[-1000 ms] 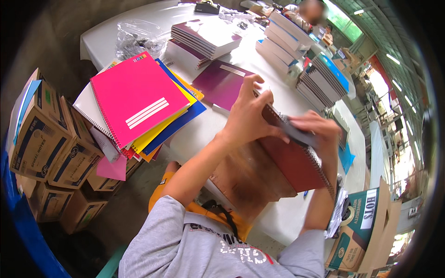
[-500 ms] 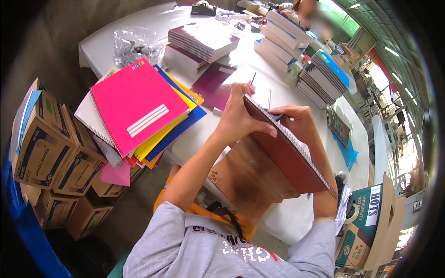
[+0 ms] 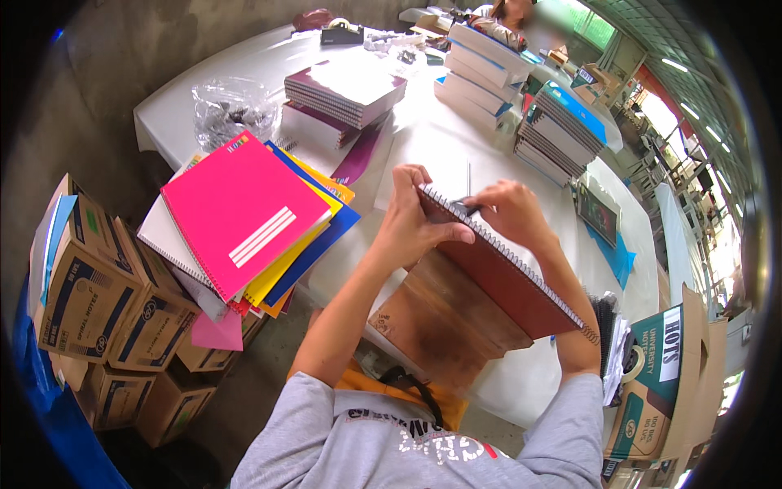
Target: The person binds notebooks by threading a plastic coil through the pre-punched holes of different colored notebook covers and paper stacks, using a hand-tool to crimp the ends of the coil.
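My left hand [image 3: 415, 220] grips a maroon spiral notebook [image 3: 505, 281], its thumb on the cover near the upper end. The notebook is tilted on edge, with its wire coil [image 3: 521, 256] facing up and away. The coil's end pokes out past the lower right corner, by my right forearm. My right hand [image 3: 513, 210] is closed around a small dark tool [image 3: 464, 207] held against the coil near its upper end; the fingers hide most of it. Under the notebook is a worn brown wooden board or stand [image 3: 456, 297].
Pink, yellow and blue notebooks [image 3: 244, 212] are piled at left, beside a plastic bag [image 3: 232, 110]. Maroon notebooks [image 3: 342, 90] and blue-edged stacks [image 3: 562, 130] stand farther back. Cartons [image 3: 90, 285] flank me at left, with an open carton [image 3: 652, 391] at right. Another person sits at the far end.
The dark tool and my right hand have shifted slightly toward the coil's upper end. My left hand still grips the notebook. The whole view has tilted a little.
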The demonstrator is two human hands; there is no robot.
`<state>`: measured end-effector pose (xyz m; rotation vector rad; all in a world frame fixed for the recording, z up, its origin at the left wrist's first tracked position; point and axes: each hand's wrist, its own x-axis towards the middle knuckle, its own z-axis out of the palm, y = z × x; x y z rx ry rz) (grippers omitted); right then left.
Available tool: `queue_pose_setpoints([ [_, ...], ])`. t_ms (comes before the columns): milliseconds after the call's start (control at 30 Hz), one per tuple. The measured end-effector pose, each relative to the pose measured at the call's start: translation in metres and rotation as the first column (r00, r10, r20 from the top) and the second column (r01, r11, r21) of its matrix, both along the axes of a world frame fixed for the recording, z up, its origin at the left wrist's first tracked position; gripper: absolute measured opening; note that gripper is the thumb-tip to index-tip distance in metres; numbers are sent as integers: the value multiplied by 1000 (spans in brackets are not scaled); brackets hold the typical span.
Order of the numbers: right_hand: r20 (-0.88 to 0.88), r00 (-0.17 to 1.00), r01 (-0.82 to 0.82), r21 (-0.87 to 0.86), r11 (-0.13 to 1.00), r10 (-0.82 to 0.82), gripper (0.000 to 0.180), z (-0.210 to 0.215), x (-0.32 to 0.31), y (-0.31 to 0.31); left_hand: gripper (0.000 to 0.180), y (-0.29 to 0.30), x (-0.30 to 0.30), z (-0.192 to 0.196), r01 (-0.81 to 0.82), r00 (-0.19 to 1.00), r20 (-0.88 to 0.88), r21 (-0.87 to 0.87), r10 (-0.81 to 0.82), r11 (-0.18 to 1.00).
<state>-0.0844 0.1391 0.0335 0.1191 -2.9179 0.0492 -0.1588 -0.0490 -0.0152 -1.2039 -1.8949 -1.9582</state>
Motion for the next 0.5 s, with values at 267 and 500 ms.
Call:
queue_pose_setpoints([
  [267, -24, 744, 667, 91, 740, -668, 55, -119, 145, 108, 30, 4, 10, 7, 140, 874, 419, 267, -246, 953],
  [500, 294, 303, 953, -69, 297, -906, 96, -143, 238, 46, 13, -27, 34, 87, -289, 952, 45, 467, 304, 836],
])
